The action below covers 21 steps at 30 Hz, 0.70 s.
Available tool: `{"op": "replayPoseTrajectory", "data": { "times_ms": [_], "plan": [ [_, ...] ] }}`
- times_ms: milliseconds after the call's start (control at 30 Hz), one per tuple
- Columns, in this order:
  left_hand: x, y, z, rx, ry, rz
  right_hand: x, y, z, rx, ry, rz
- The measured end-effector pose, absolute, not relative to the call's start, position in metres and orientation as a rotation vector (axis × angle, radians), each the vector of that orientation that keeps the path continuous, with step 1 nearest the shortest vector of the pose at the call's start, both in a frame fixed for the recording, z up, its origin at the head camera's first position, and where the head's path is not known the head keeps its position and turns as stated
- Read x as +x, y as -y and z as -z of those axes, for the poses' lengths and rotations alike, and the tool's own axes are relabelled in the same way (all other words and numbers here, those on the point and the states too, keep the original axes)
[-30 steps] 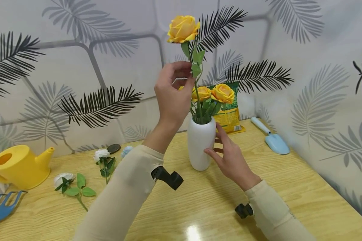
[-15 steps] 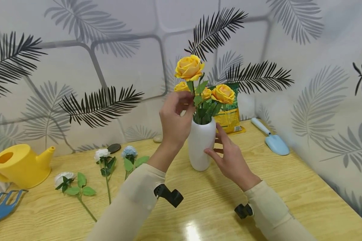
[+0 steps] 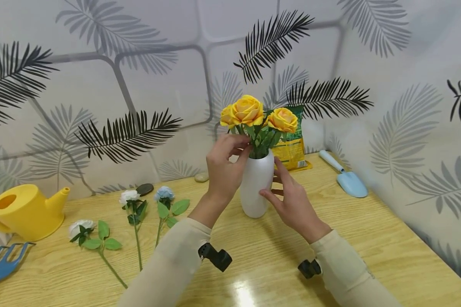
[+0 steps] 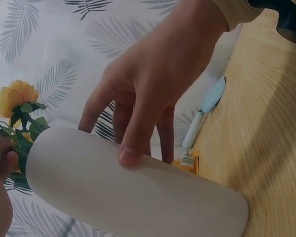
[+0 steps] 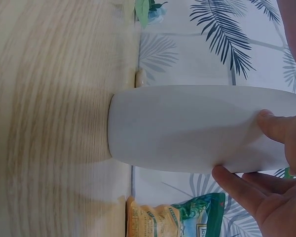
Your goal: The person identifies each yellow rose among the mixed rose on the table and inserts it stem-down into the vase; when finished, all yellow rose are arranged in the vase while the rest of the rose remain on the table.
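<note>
A white vase (image 3: 255,185) stands upright on the wooden table and holds several yellow roses. My left hand (image 3: 226,168) is at its mouth, fingertips pinching the stem of the front yellow rose (image 3: 247,111) under the leaves; the lower stem is hidden by hand and vase. Another yellow rose (image 3: 283,120) leans right. With thumb in front and fingers behind, my right hand (image 3: 295,207) holds the vase's right side. In the left wrist view that right hand (image 4: 153,74) lies along the vase wall (image 4: 138,197). The right wrist view shows the vase base (image 5: 123,128) on the table.
White roses (image 3: 129,197) and a blue rose (image 3: 164,194) lie left of the vase. Further left are a yellow watering can (image 3: 32,213) and a blue hand fork (image 3: 1,266). Behind stands a green-yellow bag (image 3: 292,151); a light-blue trowel (image 3: 351,183) lies right, by the wall.
My left hand has moved down with the yellow rose, its bloom sinking from high above the vase to the level of the others. The right hand and vase have stayed put.
</note>
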State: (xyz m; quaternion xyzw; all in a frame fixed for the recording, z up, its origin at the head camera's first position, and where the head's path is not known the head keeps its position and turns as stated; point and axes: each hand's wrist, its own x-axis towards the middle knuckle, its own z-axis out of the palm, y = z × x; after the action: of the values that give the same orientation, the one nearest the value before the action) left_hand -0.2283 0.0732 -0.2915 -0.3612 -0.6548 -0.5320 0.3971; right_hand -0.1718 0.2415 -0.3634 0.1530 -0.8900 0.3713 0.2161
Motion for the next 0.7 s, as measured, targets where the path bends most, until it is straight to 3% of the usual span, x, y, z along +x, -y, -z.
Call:
{"op": "replayPoseTrajectory", "data": {
  "times_ms": [700],
  "plan": [
    [-0.2287,-0.0687,0.3022,-0.955,1.743,1.243,-0.1721,-0.2423,0.3652,0.452,2.438,-1.035]
  ]
}}
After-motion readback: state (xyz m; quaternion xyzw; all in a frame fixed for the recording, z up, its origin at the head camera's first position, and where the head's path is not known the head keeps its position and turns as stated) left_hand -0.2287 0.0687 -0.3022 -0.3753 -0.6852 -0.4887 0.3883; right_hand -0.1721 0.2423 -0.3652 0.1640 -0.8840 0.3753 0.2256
